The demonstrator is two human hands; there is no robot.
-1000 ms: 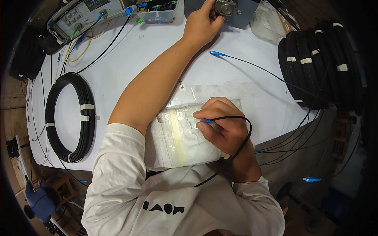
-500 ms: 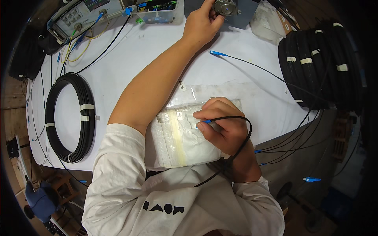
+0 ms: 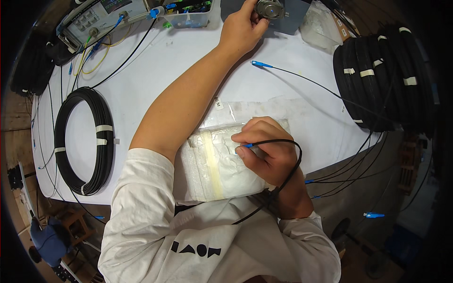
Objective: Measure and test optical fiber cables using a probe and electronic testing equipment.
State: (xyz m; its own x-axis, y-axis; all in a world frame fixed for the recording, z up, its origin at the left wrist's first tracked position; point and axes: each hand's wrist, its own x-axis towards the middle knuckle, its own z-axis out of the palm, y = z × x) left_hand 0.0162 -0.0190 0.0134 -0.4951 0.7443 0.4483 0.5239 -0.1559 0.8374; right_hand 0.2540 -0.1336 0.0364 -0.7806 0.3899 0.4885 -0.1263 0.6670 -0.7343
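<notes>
Pinched between my right hand's thumb and fingertips is the blue connector end of a black fibre cable, pressed down on a white wipe pack just left of centre-low in the frame; the cable loops out to the right of that hand and curls back under the wrist. My left hand is stretched far up to the top centre, fingers closed around a round metal knob on a grey box, so the two grips sit well apart, with the left forearm running diagonally between them.

Going from the left of the frame: a coil of black cable bound with white tape lies flat on the white table at centre left. Above it, in the upper left, a grey test instrument has blue and yellow leads plugged in, and just right of it stands a clear plastic tray of small parts. In the middle, a clear plastic bag lies just above the wipe pack, touching it. Right of the left hand, a loose blue-tipped connector rests on the table, its thin black lead trailing right towards a stack of black cable coils at the upper right edge. A further blue connector dangles below the table edge at lower right.
</notes>
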